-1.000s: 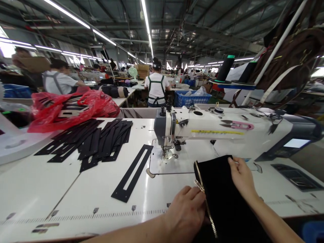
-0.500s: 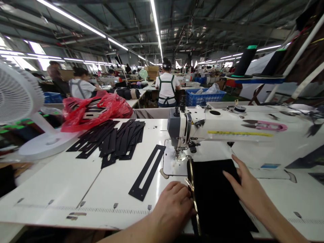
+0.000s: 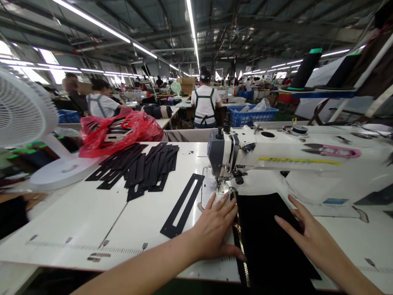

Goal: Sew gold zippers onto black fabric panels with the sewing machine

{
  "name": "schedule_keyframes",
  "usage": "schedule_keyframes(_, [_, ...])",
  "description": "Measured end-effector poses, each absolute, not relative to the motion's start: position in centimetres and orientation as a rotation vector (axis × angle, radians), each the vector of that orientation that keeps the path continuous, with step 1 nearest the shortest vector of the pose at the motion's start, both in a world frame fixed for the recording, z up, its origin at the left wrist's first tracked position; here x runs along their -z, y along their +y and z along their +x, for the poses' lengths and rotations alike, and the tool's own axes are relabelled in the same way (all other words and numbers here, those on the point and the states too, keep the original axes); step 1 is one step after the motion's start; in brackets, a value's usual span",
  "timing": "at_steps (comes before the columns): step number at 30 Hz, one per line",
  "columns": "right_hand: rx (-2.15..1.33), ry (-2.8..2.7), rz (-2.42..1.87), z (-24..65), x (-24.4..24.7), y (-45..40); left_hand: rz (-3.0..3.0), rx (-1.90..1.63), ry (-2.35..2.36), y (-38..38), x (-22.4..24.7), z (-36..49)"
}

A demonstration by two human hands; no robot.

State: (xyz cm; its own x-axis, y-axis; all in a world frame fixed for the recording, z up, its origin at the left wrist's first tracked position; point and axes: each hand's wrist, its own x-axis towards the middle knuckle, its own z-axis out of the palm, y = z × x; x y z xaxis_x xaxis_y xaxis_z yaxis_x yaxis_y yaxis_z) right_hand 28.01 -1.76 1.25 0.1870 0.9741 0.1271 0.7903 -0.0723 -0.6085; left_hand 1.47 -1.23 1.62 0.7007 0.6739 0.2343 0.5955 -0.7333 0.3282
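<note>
Black fabric (image 3: pixel 267 241) lies between the two hands, right of centre on the white table (image 3: pixel 147 221), running down to the near edge, its gold zipper (image 3: pixel 244 260) along the left side! Left hand (image 3: pixel 213 229) is spread wide, fingers fanned towards the presser foot (image 3: pixel 223 187), fingertips at the zipper's far end, thumb reaching across its lower teeth; nothing is gripped. Over on the fabric's right border, the right hand (image 3: pixel 310 233) has thumb and forefinger well apart, nothing pinched between them; whether those tips press the cloth, I can't tell. The sewing machine (image 3: pixel 294 164) stands just beyond, and one slotted strip (image 3: pixel 178 205) lies left of the left hand, clear of the fingers.
</note>
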Motion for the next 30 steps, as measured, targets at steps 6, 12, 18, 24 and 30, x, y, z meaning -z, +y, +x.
schedule_keyframes(6, [-0.121,-1.92,-1.728,30.0,1.2,-2.5,2.744,-0.339,1.033,-0.3,-2.1,1.7])
schedule_keyframes(12, [0.609,-2.184,-1.578,29.0,-0.8,-3.2,2.733,-0.309,1.066,-0.7,-2.1,1.9])
schedule_keyframes(18, [0.389,-2.542,-1.077,22.8,-1.1,-1.9,2.707,-0.353,1.048,-0.4,-1.6,1.8])
schedule_keyframes(24, [0.219,-2.579,-1.156,22.7,2.4,-1.2,2.623,-0.489,1.241,-0.4,-2.2,2.0])
schedule_keyframes(30, [0.176,-2.597,-1.141,21.3,1.6,-1.3,2.477,-0.366,1.101,-3.1,-3.5,2.1])
